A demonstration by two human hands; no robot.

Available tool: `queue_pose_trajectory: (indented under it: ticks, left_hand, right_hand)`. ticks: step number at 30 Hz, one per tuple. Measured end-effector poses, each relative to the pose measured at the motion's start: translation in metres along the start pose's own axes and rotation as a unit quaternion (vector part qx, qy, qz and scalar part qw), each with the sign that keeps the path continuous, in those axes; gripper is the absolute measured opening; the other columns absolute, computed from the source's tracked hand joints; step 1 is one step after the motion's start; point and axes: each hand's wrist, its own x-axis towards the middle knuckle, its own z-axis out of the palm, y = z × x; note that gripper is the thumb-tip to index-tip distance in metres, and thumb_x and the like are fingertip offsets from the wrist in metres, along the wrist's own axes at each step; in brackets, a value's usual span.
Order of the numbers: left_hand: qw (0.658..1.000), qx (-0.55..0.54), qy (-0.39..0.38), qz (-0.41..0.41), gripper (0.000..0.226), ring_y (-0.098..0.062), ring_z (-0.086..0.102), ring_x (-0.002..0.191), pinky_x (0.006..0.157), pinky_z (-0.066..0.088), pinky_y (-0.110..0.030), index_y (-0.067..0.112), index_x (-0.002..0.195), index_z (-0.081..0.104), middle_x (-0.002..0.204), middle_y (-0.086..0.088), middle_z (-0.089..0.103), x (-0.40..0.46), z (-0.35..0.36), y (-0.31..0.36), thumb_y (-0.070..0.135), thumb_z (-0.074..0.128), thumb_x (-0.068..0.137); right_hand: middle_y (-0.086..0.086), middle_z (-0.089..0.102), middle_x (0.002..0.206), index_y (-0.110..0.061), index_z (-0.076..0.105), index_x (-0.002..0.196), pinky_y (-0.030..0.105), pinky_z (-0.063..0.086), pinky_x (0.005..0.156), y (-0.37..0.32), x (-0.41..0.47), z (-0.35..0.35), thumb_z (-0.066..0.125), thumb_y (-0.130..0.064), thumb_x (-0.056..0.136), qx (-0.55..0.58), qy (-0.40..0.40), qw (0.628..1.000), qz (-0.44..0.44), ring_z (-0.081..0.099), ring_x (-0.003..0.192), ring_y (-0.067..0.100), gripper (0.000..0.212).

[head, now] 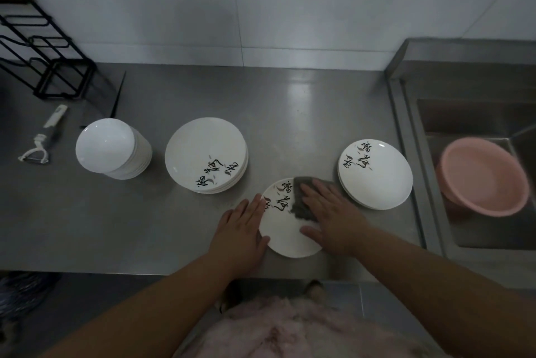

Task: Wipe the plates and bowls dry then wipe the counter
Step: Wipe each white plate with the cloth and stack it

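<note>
Step in hand: a single plate (285, 230), lying flat on the steel tabletop (145, 221) near its front edge, is being wiped dry; the plate-drying part of the task appears to be under way, the tabletop wipe not yet begun.
Right hand: the right hand (330, 212) is laid flat, fingers nearly straight, on a grey cloth (301, 198), which is pressed onto the far right part of the plate; the thumb is spread toward the plate's middle.
Left hand: the left hand (243, 227) is open, its fingers resting on the plate's left rim and its thumb at the near edge, so the plate is steadied rather than gripped.
Plates at right: a short stack of plates at right (375, 175) is set just beside the cloth, near the sink (478, 233).
Plates at centre: a taller stack of plates in the middle (206, 154) is placed behind the left hand.
Bowls: a stack of white bowls (113, 148) is set further left, seemingly upside down, though the dim view leaves this uncertain.
Which stack is dry: this cannot be told.
Other things: a peeler (39, 143) and a black wire rack (43, 50) are at the far left; a pink basin (484, 177) is in the sink.
Next move: the cloth would need sweeping across the remaining plate surface while the rim is held down; then the plate would need lifting onto a stack.
</note>
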Motion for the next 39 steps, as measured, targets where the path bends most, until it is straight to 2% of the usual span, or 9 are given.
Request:
queue_pose_trajectory:
  ticks: [2, 6, 10, 15, 20, 26, 30, 34, 39]
  left_hand:
    - [1.0, 0.003, 0.004, 0.001, 0.083, -0.019, 0.004, 0.157, 0.124, 0.009, -0.041, 0.026, 0.163, -0.005, 0.17, 0.009, -0.01, 0.0, 0.0, 0.0, 0.057, 0.037, 0.099]
    - [1.0, 0.005, 0.006, -0.004, 0.084, -0.018, 0.006, 0.157, 0.124, 0.011, -0.04, 0.027, 0.164, -0.003, 0.171, 0.009, -0.007, 0.0, 0.003, -0.001, 0.06, 0.037, 0.098]
    - [1.0, 0.008, 0.007, -0.007, 0.085, -0.018, 0.008, 0.157, 0.124, 0.014, -0.04, 0.028, 0.164, -0.001, 0.17, 0.01, -0.007, 0.0, 0.005, -0.003, 0.062, 0.034, 0.094]
    - [1.0, 0.005, -0.001, 0.0, 0.085, -0.019, 0.008, 0.157, 0.124, 0.014, -0.042, 0.027, 0.164, 0.001, 0.17, 0.01, -0.009, 0.003, 0.003, -0.003, 0.06, 0.04, 0.096]
    - [1.0, 0.011, -0.002, -0.029, 0.086, -0.017, 0.005, 0.157, 0.124, 0.009, -0.04, 0.028, 0.164, -0.001, 0.17, 0.011, -0.01, 0.001, -0.001, 0.004, 0.063, 0.041, 0.097]
    - [0.996, 0.051, 0.064, -0.02, 0.089, -0.03, 0.031, 0.15, 0.119, 0.029, -0.052, 0.02, 0.157, 0.038, 0.17, -0.001, 0.019, 0.0, 0.002, 0.003, 0.072, 0.041, 0.084]
    - [0.989, 0.085, 0.091, 0.081, 0.075, -0.029, 0.023, 0.154, 0.122, 0.025, -0.052, 0.02, 0.13, 0.061, 0.168, -0.004, 0.023, 0.005, 0.002, -0.004, 0.076, 0.051, 0.08]
    - [0.987, 0.066, 0.085, 0.123, 0.059, -0.024, 0.033, 0.15, 0.122, 0.027, -0.046, 0.02, 0.118, 0.066, 0.158, -0.006, 0.044, 0.012, 0.004, -0.005, 0.068, 0.06, 0.084]
    - [0.987, 0.056, 0.11, 0.104, 0.059, -0.02, 0.044, 0.144, 0.116, 0.039, -0.048, 0.021, 0.116, 0.068, 0.153, -0.003, 0.052, 0.011, 0.007, -0.003, 0.065, 0.071, 0.077]
  right_hand:
    - [-0.001, 0.009, 0.172, -0.019, 0.03, 0.16, 0.048, 0.003, 0.129, -0.01, 0.018, -0.006, 0.023, -0.079, 0.092, -0.015, -0.013, 1.0, -0.002, -0.008, 0.159, 0.021, 0.091]
    - [0.0, 0.002, 0.172, -0.021, 0.016, 0.165, 0.045, -0.003, 0.128, -0.018, 0.009, 0.005, 0.002, -0.083, 0.09, -0.008, -0.01, 0.999, 0.043, -0.013, 0.158, 0.021, 0.098]
    - [0.01, 0.022, 0.169, -0.012, 0.032, 0.16, 0.052, 0.023, 0.126, -0.034, -0.044, 0.031, 0.018, -0.075, 0.098, 0.029, 0.017, 0.993, 0.112, 0.007, 0.159, 0.03, 0.089]
    - [0.014, 0.031, 0.165, -0.007, 0.043, 0.154, 0.051, 0.023, 0.123, -0.035, -0.05, 0.036, 0.02, -0.073, 0.1, 0.038, 0.028, 0.994, 0.098, 0.018, 0.156, 0.039, 0.088]
    - [0.007, -0.01, 0.171, -0.017, 0.003, 0.163, 0.056, -0.002, 0.127, -0.01, 0.007, 0.032, -0.006, -0.074, 0.096, 0.038, -0.062, 0.991, 0.116, -0.022, 0.154, 0.039, 0.089]
    - [0.0, -0.024, 0.167, -0.018, -0.003, 0.164, 0.039, -0.011, 0.122, -0.061, -0.058, 0.03, -0.015, -0.085, 0.079, 0.13, -0.04, 0.976, 0.17, -0.029, 0.15, 0.029, 0.109]
    - [0.0, -0.014, 0.172, -0.019, 0.004, 0.165, 0.045, -0.001, 0.128, -0.052, -0.051, 0.018, -0.021, -0.088, 0.074, 0.122, -0.052, 0.977, 0.166, -0.02, 0.156, 0.034, 0.117]
    - [0.0, -0.011, 0.172, -0.018, 0.007, 0.165, 0.041, -0.012, 0.125, -0.028, -0.015, 0.005, 0.012, -0.07, 0.097, 0.088, -0.032, 0.984, 0.149, -0.017, 0.156, 0.035, 0.086]
    - [0.005, -0.016, 0.17, -0.013, 0.004, 0.165, 0.048, -0.003, 0.128, -0.062, -0.034, 0.028, -0.009, -0.084, 0.084, 0.132, -0.057, 0.971, 0.191, -0.013, 0.157, 0.039, 0.108]
